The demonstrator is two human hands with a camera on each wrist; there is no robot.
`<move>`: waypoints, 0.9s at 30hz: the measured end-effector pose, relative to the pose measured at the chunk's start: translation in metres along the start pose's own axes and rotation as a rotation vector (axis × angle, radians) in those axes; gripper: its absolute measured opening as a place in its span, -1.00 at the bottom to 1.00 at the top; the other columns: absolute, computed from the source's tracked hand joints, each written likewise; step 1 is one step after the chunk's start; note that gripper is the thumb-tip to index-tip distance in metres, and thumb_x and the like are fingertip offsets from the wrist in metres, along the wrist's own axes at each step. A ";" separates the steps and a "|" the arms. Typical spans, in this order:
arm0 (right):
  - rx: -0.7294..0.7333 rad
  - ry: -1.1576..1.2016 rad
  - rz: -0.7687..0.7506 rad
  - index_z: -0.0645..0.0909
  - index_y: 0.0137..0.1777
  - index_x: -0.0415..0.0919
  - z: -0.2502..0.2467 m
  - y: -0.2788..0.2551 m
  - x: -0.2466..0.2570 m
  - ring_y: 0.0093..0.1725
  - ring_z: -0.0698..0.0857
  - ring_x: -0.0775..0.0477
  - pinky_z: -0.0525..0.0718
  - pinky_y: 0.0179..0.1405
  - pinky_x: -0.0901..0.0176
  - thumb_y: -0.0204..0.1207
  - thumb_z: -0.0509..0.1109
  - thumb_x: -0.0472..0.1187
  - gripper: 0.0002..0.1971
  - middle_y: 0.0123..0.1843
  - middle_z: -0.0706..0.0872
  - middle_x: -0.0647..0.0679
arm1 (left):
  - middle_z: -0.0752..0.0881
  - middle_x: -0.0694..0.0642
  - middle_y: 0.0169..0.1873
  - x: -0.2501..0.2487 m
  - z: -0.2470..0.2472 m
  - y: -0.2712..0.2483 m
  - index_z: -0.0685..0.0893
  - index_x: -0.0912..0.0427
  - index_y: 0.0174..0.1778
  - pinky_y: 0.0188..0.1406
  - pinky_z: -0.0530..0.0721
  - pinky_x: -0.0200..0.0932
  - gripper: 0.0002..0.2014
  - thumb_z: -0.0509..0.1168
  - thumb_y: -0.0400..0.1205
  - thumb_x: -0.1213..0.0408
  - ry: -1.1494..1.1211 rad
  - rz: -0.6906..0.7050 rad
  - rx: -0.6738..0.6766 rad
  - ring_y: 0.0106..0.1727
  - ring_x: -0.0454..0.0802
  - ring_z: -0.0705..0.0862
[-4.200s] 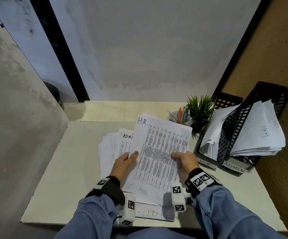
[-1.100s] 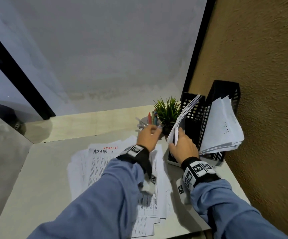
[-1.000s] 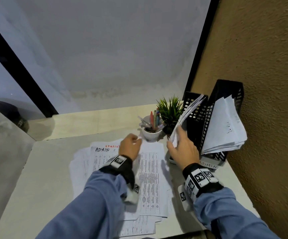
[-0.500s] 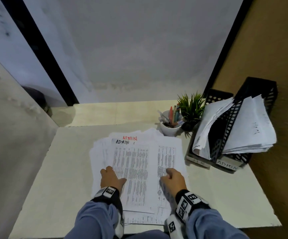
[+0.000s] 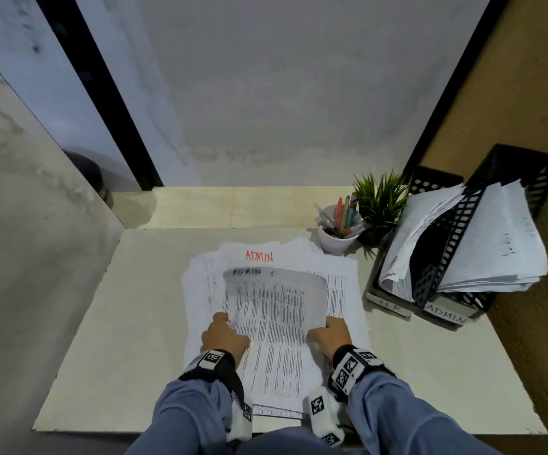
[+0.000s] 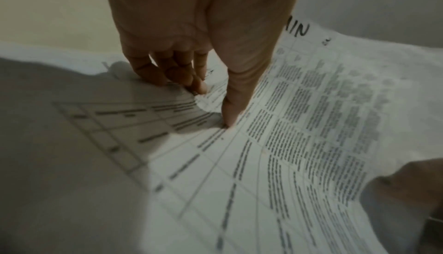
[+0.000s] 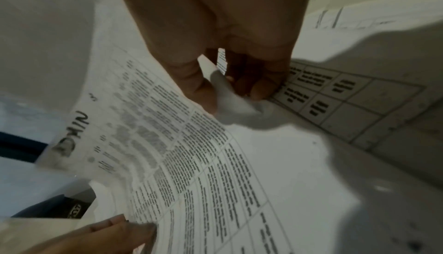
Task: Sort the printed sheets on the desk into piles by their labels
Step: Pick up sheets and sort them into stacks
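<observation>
A pile of printed sheets (image 5: pixel 348 280) lies in the middle of the desk (image 5: pixel 118 323). Its top sheet (image 5: pixel 275 310), marked ADMIN in black, curls up off the pile with a blurred far end. My left hand (image 5: pixel 225 326) pinches its left edge, thumb (image 6: pixel 230 114) on top and fingers (image 6: pixel 191 82) beneath. My right hand (image 5: pixel 331 326) pinches the right edge (image 7: pixel 215 91) between thumb and fingers. Under it lies a sheet marked ADMIN in red (image 5: pixel 259 256). At the right stand two black trays holding papers, labelled H.R. (image 5: pixel 394 307) and ADMIN (image 5: pixel 446 315).
A white cup of pens (image 5: pixel 338 234) and a small green plant (image 5: pixel 379 201) stand behind the pile, left of the trays. Walls close the desk in on the left, back and right. Bare desk surface lies left of the pile.
My hands came back from the H.R. tray to the pile. Half a second ago they rested flat on it; now both pinch the top ADMIN sheet, and it lifts.
</observation>
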State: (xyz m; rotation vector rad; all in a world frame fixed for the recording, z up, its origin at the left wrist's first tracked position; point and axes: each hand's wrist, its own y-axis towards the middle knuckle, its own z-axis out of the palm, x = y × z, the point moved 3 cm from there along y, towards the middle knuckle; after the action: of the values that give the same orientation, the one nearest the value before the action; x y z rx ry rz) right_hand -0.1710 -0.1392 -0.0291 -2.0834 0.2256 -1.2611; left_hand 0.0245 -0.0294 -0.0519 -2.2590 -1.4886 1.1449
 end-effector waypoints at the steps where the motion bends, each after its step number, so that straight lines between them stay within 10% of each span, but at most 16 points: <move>1: -0.014 0.027 0.001 0.57 -0.35 -0.38 -0.001 0.003 -0.001 -0.31 0.52 -0.07 0.38 -0.44 0.31 0.33 0.27 -0.62 -0.82 -0.37 0.54 -0.19 | 0.60 0.17 0.19 0.000 -0.003 0.001 0.47 0.12 0.36 0.23 0.57 0.03 -0.46 0.34 0.42 0.33 0.028 0.014 -0.054 0.25 0.19 0.51; 6: -0.060 0.074 -0.027 0.56 -0.33 -0.36 -0.019 0.003 0.007 -0.40 0.43 -0.02 0.38 -0.63 0.43 0.35 0.23 -0.70 -0.74 -0.40 0.51 -0.10 | 0.53 0.27 0.26 0.001 -0.020 0.006 0.53 0.22 0.30 0.17 0.56 0.13 -0.60 0.31 0.53 0.31 0.022 0.026 -0.272 0.28 0.28 0.46; 11: -0.054 0.126 0.108 0.44 -0.59 -0.22 -0.021 0.012 -0.005 -0.21 0.53 -0.08 0.51 -0.41 0.23 0.29 0.29 -0.69 -0.59 -0.53 0.49 -0.05 | 0.62 0.28 0.21 0.003 -0.026 0.015 0.39 0.24 0.36 0.21 0.57 0.10 -0.38 0.49 0.46 0.16 -0.091 -0.046 -0.155 0.24 0.28 0.55; 17: -0.013 0.253 0.062 0.45 -0.68 -0.27 -0.016 0.007 -0.012 -0.39 0.48 -0.13 0.40 -0.33 0.10 0.02 0.19 -0.71 -0.67 -0.60 0.49 -0.16 | 0.68 0.29 0.17 -0.001 -0.025 0.008 0.65 0.32 0.11 -0.05 0.45 -0.22 -0.78 0.21 0.60 0.51 -0.165 0.081 -0.112 0.09 0.21 0.64; 22: -0.042 0.234 0.067 0.42 -0.63 -0.28 -0.021 0.008 -0.011 -0.46 0.44 -0.09 0.38 -0.43 0.18 -0.01 0.26 -0.65 -0.74 -0.60 0.46 -0.14 | 0.67 0.13 -0.17 -0.001 -0.023 -0.004 0.64 0.06 -0.38 -0.15 0.46 -0.20 -0.74 0.28 0.56 0.49 -0.378 0.198 -0.143 -0.14 0.08 0.60; 27: -0.100 0.304 0.098 0.47 -0.68 -0.27 -0.025 0.027 -0.022 -0.34 0.55 -0.19 0.56 -0.27 0.01 -0.11 0.25 -0.60 -0.79 -0.56 0.53 -0.19 | 0.66 0.08 -0.58 0.005 -0.021 -0.003 0.62 0.23 -0.62 -0.33 0.51 -0.19 -0.58 0.11 0.42 0.75 -0.612 0.209 0.030 -0.38 0.11 0.56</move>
State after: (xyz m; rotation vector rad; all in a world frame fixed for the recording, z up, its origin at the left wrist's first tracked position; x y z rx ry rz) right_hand -0.1982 -0.1610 -0.0539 -1.9281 0.5298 -1.5293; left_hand 0.0380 -0.0186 -0.0378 -2.1888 -1.4089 2.0438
